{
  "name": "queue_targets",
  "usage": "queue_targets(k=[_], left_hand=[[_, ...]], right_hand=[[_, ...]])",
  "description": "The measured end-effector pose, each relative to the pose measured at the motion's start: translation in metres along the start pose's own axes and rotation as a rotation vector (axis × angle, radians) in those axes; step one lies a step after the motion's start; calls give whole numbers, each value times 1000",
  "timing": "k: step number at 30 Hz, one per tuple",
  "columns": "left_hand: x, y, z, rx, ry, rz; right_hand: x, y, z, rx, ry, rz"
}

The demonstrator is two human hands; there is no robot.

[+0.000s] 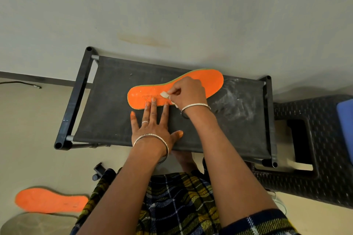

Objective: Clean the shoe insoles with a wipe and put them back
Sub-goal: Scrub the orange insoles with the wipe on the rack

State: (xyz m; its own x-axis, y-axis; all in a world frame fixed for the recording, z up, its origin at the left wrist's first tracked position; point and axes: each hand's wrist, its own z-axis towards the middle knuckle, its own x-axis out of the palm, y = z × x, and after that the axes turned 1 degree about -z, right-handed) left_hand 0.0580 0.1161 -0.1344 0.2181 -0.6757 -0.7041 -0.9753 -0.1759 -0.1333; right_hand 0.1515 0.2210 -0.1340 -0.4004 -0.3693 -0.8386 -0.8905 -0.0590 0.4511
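Note:
An orange insole (212,80) with a green edge lies flat on a black fabric shelf (107,108), its heel to the left. My left hand (154,122) lies flat with fingers spread, and the fingertips press the insole's near edge. My right hand (188,91) sits on the middle of the insole and pinches a small white wipe (164,94) against the orange surface. A second orange insole (50,200) lies on the floor at the lower left.
The shelf's right part carries white dusty smears (234,103). A dark wicker stool (313,150) stands to the right with a blue thing (345,126) on it. A wall rises behind the shelf, and a cable (21,83) lies on the floor at left.

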Motion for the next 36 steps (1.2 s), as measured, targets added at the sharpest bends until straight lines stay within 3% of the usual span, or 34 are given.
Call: queue_targets(k=[6,12,19,26,32,36], left_hand=[[0,-1,-3,-6,-31,-10],[-1,-3,-2,9,-43,3],[-1,-2,-2,8,-51,0],[-2,-4,-1,7,-39,2],[-1,-6,-1,2,-55,-6],[-2,-7,0,2,-49,8]], right_hand=[[-13,-32,7,278,-165,6],[10,2,0,10,-29,35],[-13,-28,8,269,-204,48],[8,1,2,12,-18,58],[-11,-19,6,253,-227,57],[-9,-3,2,142,-15,2]])
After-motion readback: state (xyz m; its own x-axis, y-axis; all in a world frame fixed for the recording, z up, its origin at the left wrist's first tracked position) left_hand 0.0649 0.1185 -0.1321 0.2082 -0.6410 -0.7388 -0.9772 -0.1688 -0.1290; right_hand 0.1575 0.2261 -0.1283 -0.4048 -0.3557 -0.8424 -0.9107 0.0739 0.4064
